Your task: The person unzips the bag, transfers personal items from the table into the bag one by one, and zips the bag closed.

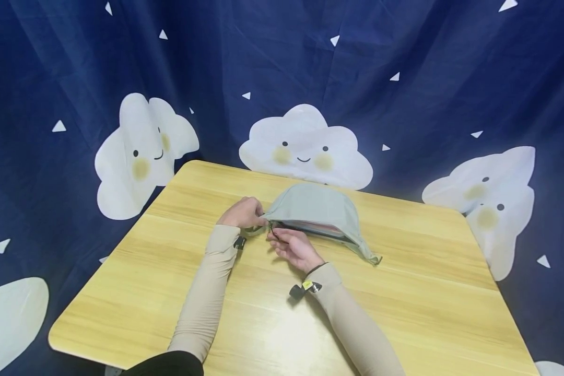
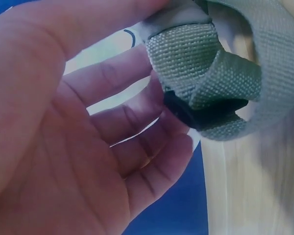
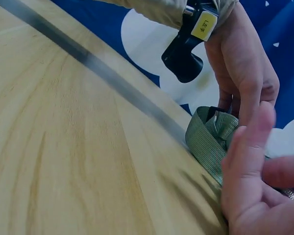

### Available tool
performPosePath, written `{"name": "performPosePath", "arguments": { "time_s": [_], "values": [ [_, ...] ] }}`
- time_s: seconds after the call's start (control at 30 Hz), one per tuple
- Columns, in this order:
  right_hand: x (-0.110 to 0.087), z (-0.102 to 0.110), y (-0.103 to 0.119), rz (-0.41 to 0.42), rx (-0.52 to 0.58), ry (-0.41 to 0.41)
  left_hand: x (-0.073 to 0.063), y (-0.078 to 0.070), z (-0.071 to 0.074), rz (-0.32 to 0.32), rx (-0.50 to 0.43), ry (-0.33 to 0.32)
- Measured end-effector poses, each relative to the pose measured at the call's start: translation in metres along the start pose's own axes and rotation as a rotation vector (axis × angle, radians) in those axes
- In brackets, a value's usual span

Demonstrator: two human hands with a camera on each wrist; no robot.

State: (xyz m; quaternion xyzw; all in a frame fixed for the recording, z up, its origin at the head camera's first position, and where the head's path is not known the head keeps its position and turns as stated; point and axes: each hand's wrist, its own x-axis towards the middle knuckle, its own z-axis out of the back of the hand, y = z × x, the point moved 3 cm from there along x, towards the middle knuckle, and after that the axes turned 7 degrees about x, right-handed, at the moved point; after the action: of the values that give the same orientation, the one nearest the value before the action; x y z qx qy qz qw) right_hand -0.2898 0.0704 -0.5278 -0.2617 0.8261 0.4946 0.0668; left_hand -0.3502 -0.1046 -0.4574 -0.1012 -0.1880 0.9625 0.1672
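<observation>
A pale green waist bag (image 1: 315,203) lies on the table with its front zipper (image 1: 317,228) gaping and something pinkish just visible inside. At the bag's left end, my left hand (image 1: 245,213) pinches the corner where the strap joins. The left wrist view shows this woven strap (image 2: 183,54) with a black slider buckle (image 2: 206,113) beside the curled fingers. Close by, my right hand (image 1: 297,248) pinches the small dark zipper pull (image 1: 272,228) at the left end of the opening. In the right wrist view, its fingers mostly hide the pull.
The bag rests on a light wooden table (image 1: 404,313) with rounded corners. Behind the table hangs a dark blue curtain (image 1: 282,62) printed with white clouds and triangles. A black wrist device (image 1: 297,292) sits at the right cuff.
</observation>
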Motion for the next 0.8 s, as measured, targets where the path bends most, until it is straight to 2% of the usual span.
{"name": "performPosePath", "arguments": {
  "time_s": [0.2, 0.8],
  "values": [
    [-0.0002, 0.0024, 0.0005, 0.008, 0.017, -0.052, -0.0009, -0.0015, 0.0020, 0.000, 0.010, -0.044],
    [-0.0007, 0.0046, 0.0026, 0.013, 0.093, -0.054, 0.0015, -0.0022, -0.0007, -0.009, 0.027, -0.043]
  ]
}}
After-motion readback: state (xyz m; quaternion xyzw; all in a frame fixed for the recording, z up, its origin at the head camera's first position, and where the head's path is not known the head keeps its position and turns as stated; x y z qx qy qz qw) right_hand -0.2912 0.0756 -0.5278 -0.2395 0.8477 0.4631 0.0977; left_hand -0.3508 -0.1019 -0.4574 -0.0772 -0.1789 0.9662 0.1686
